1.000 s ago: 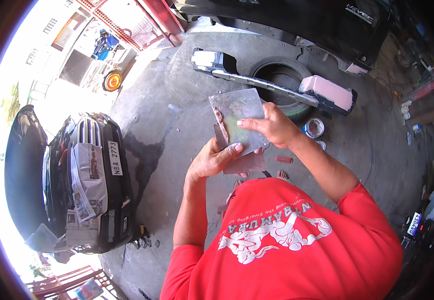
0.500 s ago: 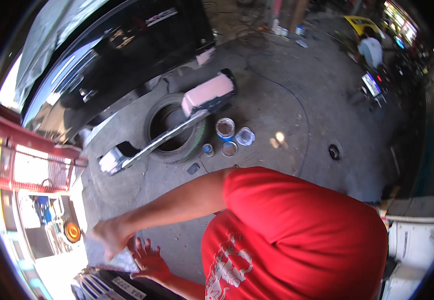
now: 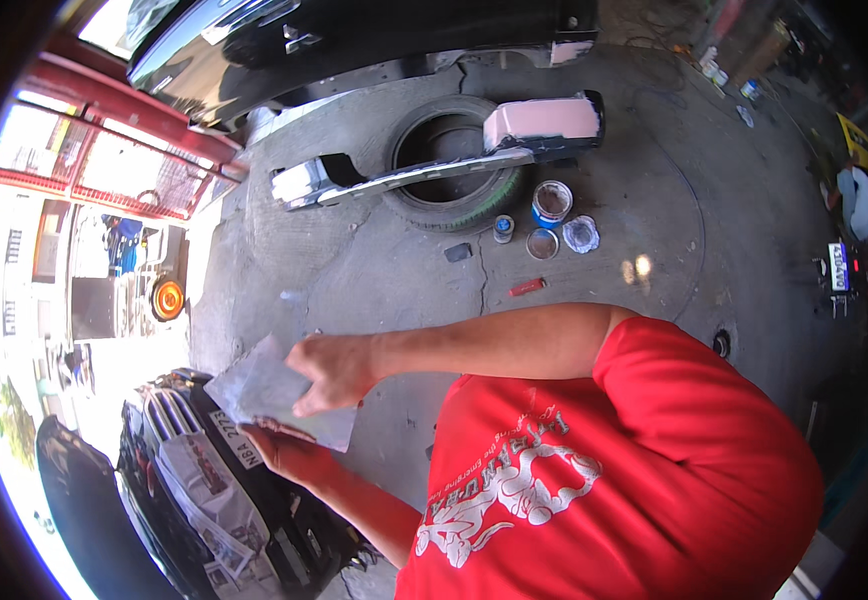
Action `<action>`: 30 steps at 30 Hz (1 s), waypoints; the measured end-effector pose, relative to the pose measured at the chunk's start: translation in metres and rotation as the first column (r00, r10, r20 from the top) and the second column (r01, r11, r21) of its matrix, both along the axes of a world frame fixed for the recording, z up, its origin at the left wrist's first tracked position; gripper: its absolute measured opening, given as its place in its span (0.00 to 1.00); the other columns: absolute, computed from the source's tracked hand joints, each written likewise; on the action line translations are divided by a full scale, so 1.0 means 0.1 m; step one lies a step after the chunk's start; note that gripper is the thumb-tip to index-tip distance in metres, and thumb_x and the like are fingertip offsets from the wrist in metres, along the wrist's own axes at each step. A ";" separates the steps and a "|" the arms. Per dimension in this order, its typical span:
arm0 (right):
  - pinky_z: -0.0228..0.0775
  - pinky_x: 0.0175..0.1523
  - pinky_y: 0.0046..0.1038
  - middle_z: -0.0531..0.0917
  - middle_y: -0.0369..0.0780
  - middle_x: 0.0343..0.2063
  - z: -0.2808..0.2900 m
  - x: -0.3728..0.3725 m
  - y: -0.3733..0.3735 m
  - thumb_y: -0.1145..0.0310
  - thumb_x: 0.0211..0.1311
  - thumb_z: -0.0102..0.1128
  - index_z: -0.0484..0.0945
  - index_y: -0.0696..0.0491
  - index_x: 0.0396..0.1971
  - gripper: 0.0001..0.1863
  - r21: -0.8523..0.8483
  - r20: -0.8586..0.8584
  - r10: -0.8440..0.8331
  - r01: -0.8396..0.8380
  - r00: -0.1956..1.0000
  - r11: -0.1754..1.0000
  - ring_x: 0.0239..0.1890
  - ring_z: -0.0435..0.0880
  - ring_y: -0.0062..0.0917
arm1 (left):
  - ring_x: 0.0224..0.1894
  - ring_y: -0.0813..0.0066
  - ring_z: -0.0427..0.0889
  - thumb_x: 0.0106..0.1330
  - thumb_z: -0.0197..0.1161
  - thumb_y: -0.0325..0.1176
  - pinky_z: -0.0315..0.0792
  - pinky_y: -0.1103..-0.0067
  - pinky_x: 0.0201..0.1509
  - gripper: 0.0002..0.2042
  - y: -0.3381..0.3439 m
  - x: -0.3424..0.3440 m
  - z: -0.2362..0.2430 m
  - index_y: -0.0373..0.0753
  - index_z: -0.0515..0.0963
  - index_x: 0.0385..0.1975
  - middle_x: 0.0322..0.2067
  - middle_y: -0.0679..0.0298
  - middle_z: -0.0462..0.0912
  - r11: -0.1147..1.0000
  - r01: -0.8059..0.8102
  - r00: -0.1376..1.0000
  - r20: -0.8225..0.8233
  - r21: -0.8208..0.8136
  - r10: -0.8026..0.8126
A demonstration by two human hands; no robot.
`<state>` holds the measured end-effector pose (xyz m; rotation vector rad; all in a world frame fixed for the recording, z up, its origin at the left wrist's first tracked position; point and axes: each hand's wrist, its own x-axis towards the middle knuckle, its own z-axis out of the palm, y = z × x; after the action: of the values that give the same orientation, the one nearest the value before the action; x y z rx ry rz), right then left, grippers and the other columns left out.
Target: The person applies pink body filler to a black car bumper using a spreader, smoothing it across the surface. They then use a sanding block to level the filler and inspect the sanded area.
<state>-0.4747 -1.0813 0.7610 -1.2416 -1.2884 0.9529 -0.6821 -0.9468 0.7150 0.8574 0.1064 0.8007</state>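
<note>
A thin whitish-grey sheet (image 3: 272,388) is spread in front of me at the left, above the front of a dark car; its material I cannot make out. My right hand (image 3: 339,370) reaches across from above with curled fingers closed on the sheet. Below it, my left hand (image 3: 286,452) grips the sheet's lower edge, some fingers hidden by the sheet. Both forearms are bare below my red shirt (image 3: 674,430).
A bumper (image 3: 404,180) with a pink patch lies across a tire (image 3: 429,215) on the concrete floor. Beside it stand an open can (image 3: 551,203), a lid (image 3: 542,243) and a red object (image 3: 527,287). A black car (image 3: 384,45) is beyond; a person (image 3: 860,200) is far right.
My left hand, spread open before, now grips the sheet's edge. My right hand has come onto the sheet. The view has swung left, so the bumper and cans sit further right and higher.
</note>
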 end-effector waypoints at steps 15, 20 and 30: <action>0.75 0.33 0.24 0.87 0.34 0.29 -0.22 -0.34 -0.12 0.70 0.73 0.70 0.87 0.61 0.34 0.10 -0.166 -0.730 -0.453 0.510 0.512 0.844 0.29 0.81 0.14 | 0.52 0.76 0.85 0.80 0.61 0.22 0.86 0.74 0.51 0.16 -0.74 0.48 0.13 0.39 0.76 0.64 0.55 0.63 0.84 0.929 -0.370 0.926 -0.063 0.031 0.371; 0.80 0.39 0.25 0.89 0.36 0.32 -0.11 -0.21 -0.17 0.71 0.72 0.70 0.88 0.61 0.39 0.07 -0.152 -0.580 -0.466 0.472 0.669 0.868 0.30 0.84 0.16 | 0.43 0.82 0.82 0.81 0.64 0.27 0.79 0.81 0.46 0.12 -0.77 0.31 0.07 0.35 0.80 0.59 0.45 0.66 0.85 0.934 -0.334 0.914 -0.197 0.130 0.354; 0.84 0.41 0.27 0.91 0.44 0.38 -0.12 0.14 -0.07 0.69 0.68 0.71 0.85 0.64 0.46 0.14 -0.196 -0.414 -0.087 0.004 0.906 0.981 0.36 0.90 0.24 | 0.47 0.78 0.82 0.79 0.64 0.54 0.76 0.76 0.53 0.26 -0.76 -0.05 0.21 0.33 0.84 0.55 0.42 0.65 0.89 0.941 0.212 0.668 -0.742 0.264 0.058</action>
<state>-0.4602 -1.0886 0.7493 -1.1236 -0.8378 1.2546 -0.6875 -1.0231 0.7362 1.4772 0.6790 0.3328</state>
